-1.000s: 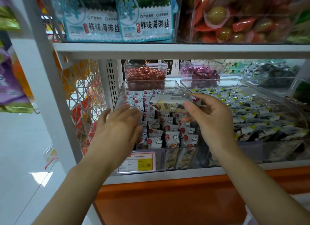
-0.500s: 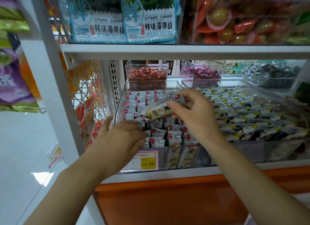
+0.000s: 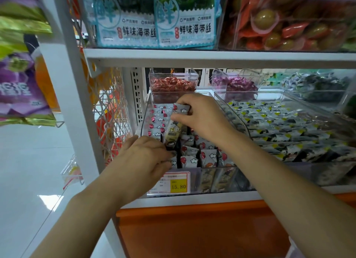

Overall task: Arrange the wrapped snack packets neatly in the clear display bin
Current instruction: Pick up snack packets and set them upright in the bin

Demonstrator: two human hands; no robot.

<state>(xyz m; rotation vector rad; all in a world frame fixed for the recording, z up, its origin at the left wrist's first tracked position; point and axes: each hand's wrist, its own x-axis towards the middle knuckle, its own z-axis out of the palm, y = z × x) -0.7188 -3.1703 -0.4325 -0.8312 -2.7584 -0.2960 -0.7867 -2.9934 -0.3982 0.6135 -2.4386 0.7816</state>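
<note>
A clear display bin [image 3: 221, 171] sits on the lower shelf, filled with rows of white wrapped snack packets [image 3: 208, 155] printed with red balloons and clouds. My right hand [image 3: 204, 115] reaches over the bin and pinches one long packet [image 3: 173, 132], tilted with its lower end down among the rows at the bin's left side. My left hand [image 3: 146, 157] lies at the bin's front left corner, fingers curled down onto the front packets; whether it grips one is hidden.
A yellow price tag [image 3: 178, 185] reading 15.80 sticks on the bin's front. A second clear bin [image 3: 289, 96] of yellow-tipped packets stands to the right. Small bins of red sweets [image 3: 173, 84] and purple sweets [image 3: 235, 84] stand behind. The upper shelf edge [image 3: 212, 57] hangs close above.
My right hand has swung the long packet from level above the bin to steeply tilted, lowering it leftward into the rows. My left hand has slid to the front left packets.
</note>
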